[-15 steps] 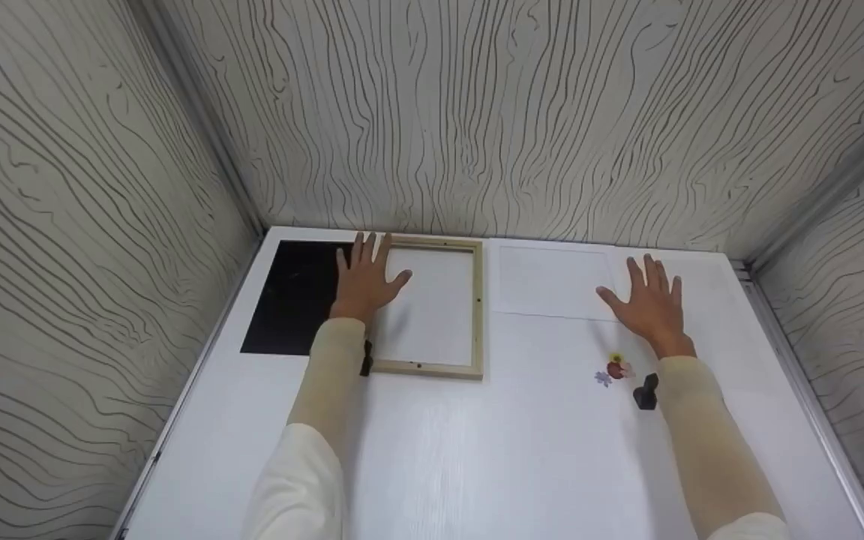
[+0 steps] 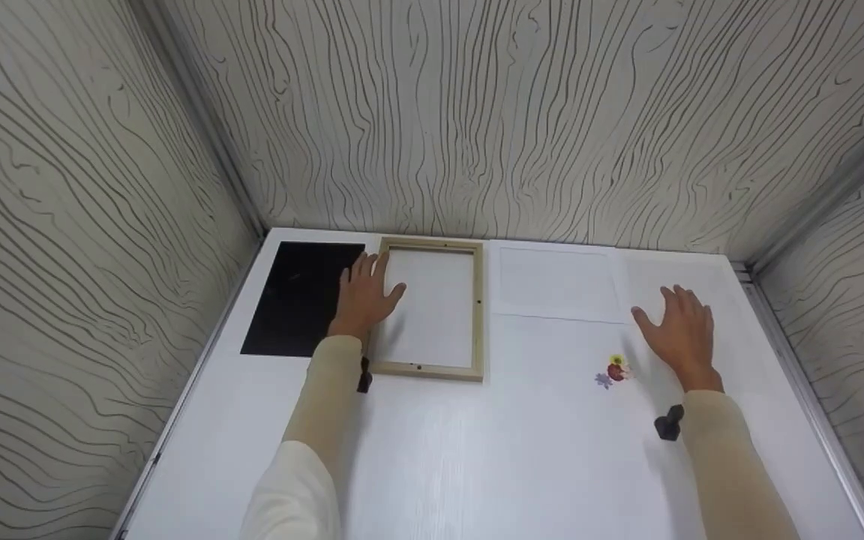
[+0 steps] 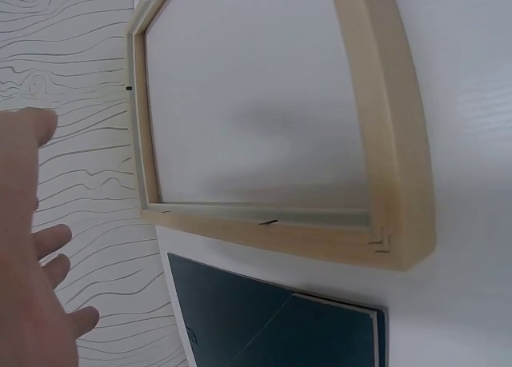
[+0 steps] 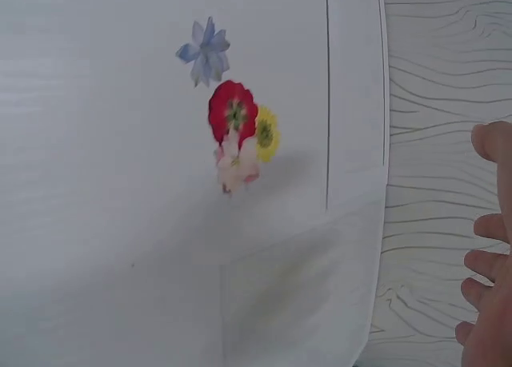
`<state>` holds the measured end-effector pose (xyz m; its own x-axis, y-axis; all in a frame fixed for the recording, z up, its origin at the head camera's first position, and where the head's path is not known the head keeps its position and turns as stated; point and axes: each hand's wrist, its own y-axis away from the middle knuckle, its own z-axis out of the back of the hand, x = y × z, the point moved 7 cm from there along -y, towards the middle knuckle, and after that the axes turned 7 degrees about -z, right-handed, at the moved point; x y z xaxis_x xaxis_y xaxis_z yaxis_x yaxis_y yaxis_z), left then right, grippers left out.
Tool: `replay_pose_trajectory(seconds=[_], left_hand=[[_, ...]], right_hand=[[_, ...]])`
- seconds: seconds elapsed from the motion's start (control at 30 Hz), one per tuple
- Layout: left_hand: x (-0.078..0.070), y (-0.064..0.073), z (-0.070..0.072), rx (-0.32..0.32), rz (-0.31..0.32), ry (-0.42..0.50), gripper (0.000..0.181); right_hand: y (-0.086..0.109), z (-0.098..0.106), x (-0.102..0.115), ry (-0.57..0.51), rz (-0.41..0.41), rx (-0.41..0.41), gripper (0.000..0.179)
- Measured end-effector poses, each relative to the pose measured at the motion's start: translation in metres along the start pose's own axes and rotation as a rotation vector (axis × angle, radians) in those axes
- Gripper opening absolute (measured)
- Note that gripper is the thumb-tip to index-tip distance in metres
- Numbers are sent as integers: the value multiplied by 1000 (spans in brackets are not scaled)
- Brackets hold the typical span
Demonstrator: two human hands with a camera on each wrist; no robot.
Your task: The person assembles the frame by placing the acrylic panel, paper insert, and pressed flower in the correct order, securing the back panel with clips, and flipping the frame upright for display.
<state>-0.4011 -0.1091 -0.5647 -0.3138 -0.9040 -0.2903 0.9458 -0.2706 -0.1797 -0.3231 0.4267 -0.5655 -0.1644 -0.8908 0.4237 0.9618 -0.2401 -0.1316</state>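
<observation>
My left hand is held over the gap between a black rectangular panel and a pale wooden frame, fingers spread and nothing in them. In the left wrist view the frame shows small dark metal tabs along its inner edge, and the panel has a backing flap. My right hand hovers with loosely spread fingers over a translucent sheet at the right. Closest to it lie pressed flowers: a red one, a yellow one, a pale pink one and a blue one.
A white sheet of paper lies at the back of the white table, between the frame and the translucent sheet. Wood-grain patterned walls rise behind the table and along both sides.
Both hands have drawn back toward the body. The right hand has also shifted right, and the left has dropped slightly below the frame's top edge. The objects on the table stay put.
</observation>
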Motion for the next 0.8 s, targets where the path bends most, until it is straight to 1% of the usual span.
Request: replay_pose_trajectory(seconds=[0.2, 0.27, 0.47, 0.63, 0.8], left_hand=[[4, 11, -8, -71, 5, 54, 63], [5, 14, -11, -85, 13, 69, 61], [7, 19, -20, -101, 31, 82, 55], [7, 25, -24, -115, 44, 93, 51], [8, 31, -28, -122, 43, 94, 47]], right_hand=[[11, 0, -36, -12, -76, 7, 70], [15, 0, -50, -17, -101, 7, 70], [28, 2, -84, -35, -190, 36, 69], [35, 3, -104, -46, -270, 99, 72], [39, 0, -125, -56, -345, 151, 73]])
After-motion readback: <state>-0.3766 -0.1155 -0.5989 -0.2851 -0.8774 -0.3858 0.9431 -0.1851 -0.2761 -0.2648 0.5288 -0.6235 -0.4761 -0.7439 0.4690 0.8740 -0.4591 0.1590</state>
